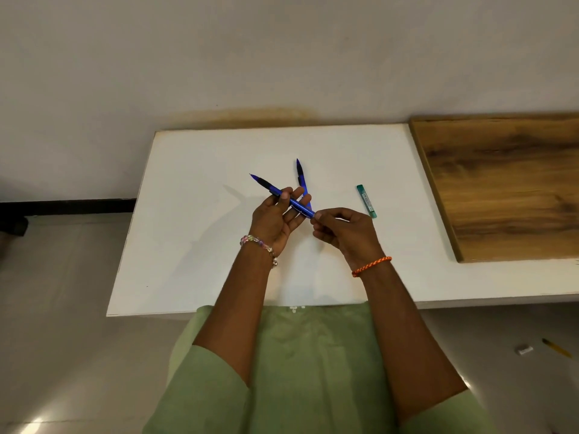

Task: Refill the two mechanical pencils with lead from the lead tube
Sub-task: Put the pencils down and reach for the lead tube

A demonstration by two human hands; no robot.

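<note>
Fingers of the left hand (275, 219) grip a blue plastic mechanical pencil (282, 197); the right hand (343, 231) pinches its near end; a green translucent lead tube (366, 201), contents unclear, lies right.

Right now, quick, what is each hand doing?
Left hand: holding a blue pencil by its middle.
Right hand: fingertips pinched on that pencil's back end.
</note>
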